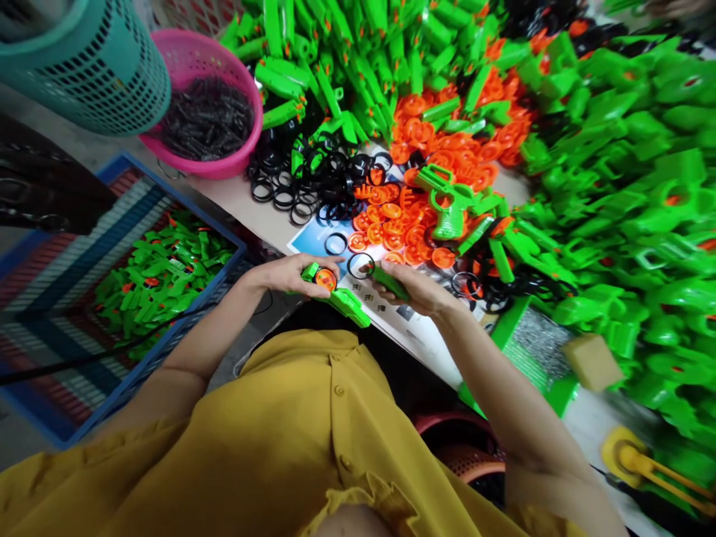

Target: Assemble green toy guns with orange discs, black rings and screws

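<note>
Head view, sole camera: mounted on the person's head, facing forward and steeply down, the yellow shirt (pixel 302 418) closest to the lens along the lower edge. Range near, field wide; the left hand (pixel 294 274) and right hand (pixel 411 288) sit about mid-frame, with the counter (pixel 229 200) reaching to the upper edge and right side. Counter's front edge runs aslant, upper left to lower right; blue crate (pixel 184 199) at left, seen from above.

Teal basket (pixel 120 71), tan block (pixel 593 362), yellow object (pixel 625 456), possibly plastic.
</note>
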### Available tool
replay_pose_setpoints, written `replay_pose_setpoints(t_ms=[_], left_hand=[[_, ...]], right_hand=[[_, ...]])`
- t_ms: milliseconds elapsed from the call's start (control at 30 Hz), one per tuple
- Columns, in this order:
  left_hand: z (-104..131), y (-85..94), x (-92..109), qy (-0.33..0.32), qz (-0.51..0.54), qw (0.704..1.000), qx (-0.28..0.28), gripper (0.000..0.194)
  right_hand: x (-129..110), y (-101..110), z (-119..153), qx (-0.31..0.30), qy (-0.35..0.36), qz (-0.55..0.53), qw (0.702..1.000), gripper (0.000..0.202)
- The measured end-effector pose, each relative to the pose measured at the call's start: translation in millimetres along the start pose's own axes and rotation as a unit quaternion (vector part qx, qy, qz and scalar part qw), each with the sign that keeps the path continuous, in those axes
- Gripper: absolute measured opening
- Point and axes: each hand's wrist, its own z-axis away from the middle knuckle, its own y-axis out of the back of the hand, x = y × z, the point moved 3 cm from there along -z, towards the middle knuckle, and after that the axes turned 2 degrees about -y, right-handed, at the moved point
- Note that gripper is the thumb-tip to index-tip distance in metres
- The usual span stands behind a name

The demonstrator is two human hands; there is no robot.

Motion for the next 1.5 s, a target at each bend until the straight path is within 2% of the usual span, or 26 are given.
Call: replay_pose_setpoints(t_ms=[300, 600, 733, 900, 1100, 1167, 1300, 1400, 1500], left_hand=[[0.9, -6.6, 2.6, -0.013, 0.016, 1.000, 0.002, 0.041], [-10.7, -19.8, 19.2, -0.046, 0.037, 0.998, -0.020, 0.041], [-18.8, -28.0, 25.6, -0.057, 0.049, 0.997, -0.036, 0.040], [-26.0, -36.2, 30.8, -0.061, 0.054, 0.996, -0.045, 0.042], [-30.1, -41.1, 38.1, -0.079, 0.054, 0.994, -0.055, 0.043], [-31.9, -42.1, 41.4, -0.087, 0.053, 0.993, -0.054, 0.042], [-37.5, -46.5, 44.0, -0.073, 0.055, 0.995, -0.044, 0.043], [-42.4, -51.4, 43.7, -0.049, 0.091, 0.994, -0.046, 0.046], [-46.2, -56.2, 44.2, -0.035, 0.116, 0.990, -0.069, 0.045]], right_hand=[[0.9, -0.8, 16.9, 0.056, 0.091, 0.061, 0.992, 0.042], [4.7, -7.1, 50.4, 0.143, 0.156, 0.105, 0.972, 0.047], [5.3, -10.4, 65.6, 0.174, 0.158, 0.102, 0.967, 0.046], [15.0, -4.5, 74.9, 0.214, 0.156, 0.076, 0.961, 0.049], [27.3, 0.1, 77.3, 0.211, 0.170, 0.092, 0.958, 0.051], [27.8, -0.8, 80.2, 0.227, 0.177, 0.132, 0.949, 0.048], [24.6, -6.6, 87.6, 0.281, 0.190, 0.258, 0.905, 0.045], [23.1, -11.1, 89.3, 0.283, 0.182, 0.328, 0.883, 0.047], [22.6, -12.2, 89.1, 0.277, 0.177, 0.384, 0.863, 0.049]])
